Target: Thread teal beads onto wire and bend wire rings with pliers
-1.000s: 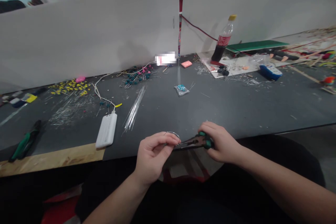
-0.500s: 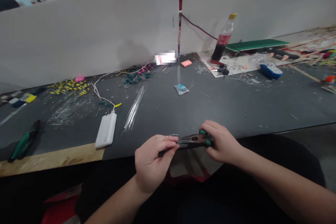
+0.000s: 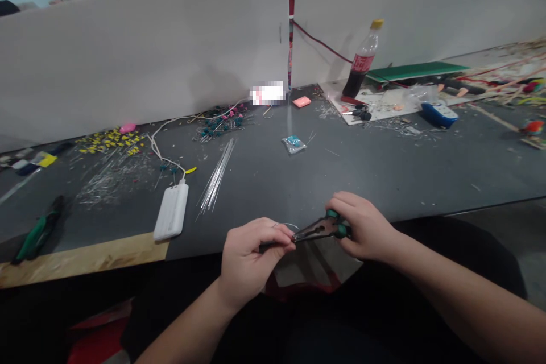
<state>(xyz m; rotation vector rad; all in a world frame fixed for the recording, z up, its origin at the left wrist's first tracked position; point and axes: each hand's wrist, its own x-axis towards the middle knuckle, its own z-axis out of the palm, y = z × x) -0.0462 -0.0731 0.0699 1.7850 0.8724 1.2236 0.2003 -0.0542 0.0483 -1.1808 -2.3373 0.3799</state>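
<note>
Green-handled needle-nose pliers (image 3: 318, 230) are gripped in my right hand (image 3: 362, 226), fingers wrapped round the handles. Their narrow jaws look closed and point left, with the tips at the fingertips of my left hand (image 3: 256, 259). That hand is closed in a pinch on a thin wire (image 3: 291, 224), which curves up above the fingers. Most of the wire is hidden by the fingers. Both hands are just over the front edge of the dark table. Beyond them lies a bundle of straight silvery wires (image 3: 217, 176).
A white power bank (image 3: 171, 211) with its cable lies left of the wires. Further left are green-handled pliers (image 3: 36, 233) and yellow pieces (image 3: 108, 141). A small blue packet (image 3: 294, 144) lies mid-table. A cola bottle (image 3: 362, 62) stands at the back right.
The plier jaws have gone from apart to closed, and the pliers now tilt more, tips lower. My left hand has shifted slightly right.
</note>
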